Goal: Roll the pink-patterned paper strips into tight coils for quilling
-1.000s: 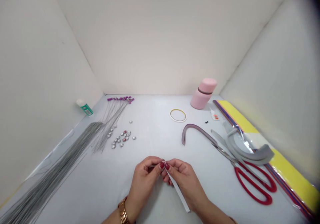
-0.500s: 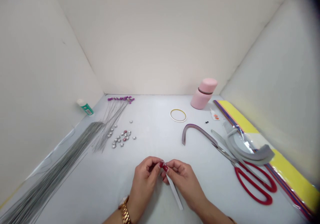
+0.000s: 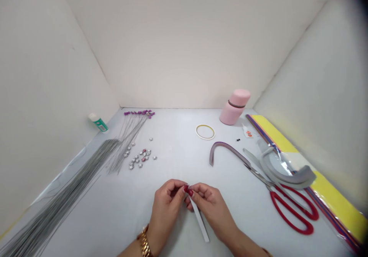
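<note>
At the front middle of the table, my left hand [image 3: 169, 201] and my right hand [image 3: 211, 207] meet, thumbs and fingertips pinched together. Between them they grip the upper end of a narrow white paper strip [image 3: 200, 221]. Its free tail slants down toward me, beside my right thumb. The gripped end is mostly hidden by my fingers, so its shape there cannot be made out. Small folded silver stars [image 3: 140, 165], a few of them pink, lie scattered to the left beyond my hands.
A bundle of thin grey wires [image 3: 63, 190] and purple-tipped stems [image 3: 139, 113] lie left. A glue stick [image 3: 99, 123] leans there. Rightward are a tape ring [image 3: 205, 132], a pink flask [image 3: 234, 107], a curled grey strip [image 3: 227, 146], red-handled scissors [image 3: 291, 207] and yellow paper packs [image 3: 336, 195].
My fingers have shifted very slightly at the pinched end, and the strip's tail has swung a little to the left. Everything else lies as before.
</note>
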### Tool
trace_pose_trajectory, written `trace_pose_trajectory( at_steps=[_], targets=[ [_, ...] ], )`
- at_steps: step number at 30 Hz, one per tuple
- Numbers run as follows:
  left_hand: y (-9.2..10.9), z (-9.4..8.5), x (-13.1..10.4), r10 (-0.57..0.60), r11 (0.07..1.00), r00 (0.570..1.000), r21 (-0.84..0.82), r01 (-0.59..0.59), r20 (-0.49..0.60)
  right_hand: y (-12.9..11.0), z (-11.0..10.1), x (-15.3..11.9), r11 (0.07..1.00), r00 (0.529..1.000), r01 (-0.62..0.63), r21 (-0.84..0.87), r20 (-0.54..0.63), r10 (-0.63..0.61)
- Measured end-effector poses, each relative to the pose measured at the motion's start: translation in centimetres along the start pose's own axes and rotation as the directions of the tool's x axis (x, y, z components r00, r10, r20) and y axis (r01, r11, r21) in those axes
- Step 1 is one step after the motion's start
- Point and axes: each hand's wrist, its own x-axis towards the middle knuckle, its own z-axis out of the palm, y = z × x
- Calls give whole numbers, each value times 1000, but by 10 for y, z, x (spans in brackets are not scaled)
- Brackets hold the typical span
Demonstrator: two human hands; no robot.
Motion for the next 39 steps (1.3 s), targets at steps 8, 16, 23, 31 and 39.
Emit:
trace_pose_trajectory(
  at_steps=[8,16,23,31,39],
  targets=[
    [-1,-10,0,477,721,872,518,-461,112,5,0,2,997,997,-61,54,-45,63],
    [-5,-11,3,554,597,811,588,-546,191,-1,-1,1,990,1000,-6,142,15,4],
    [1,-10,1,388,757,902,494,-428,187,6,-4,2,987,1000,-21,157,-15,23],
    [3,-10,7,101,979,994,174,-109,51,4,-4,4,996,999,-2,90,46,-2],
    [6,-7,7,6,997,1000,83,-8,23,6,-4,4,999,1000,-27,33,-4,27]
  ],
)
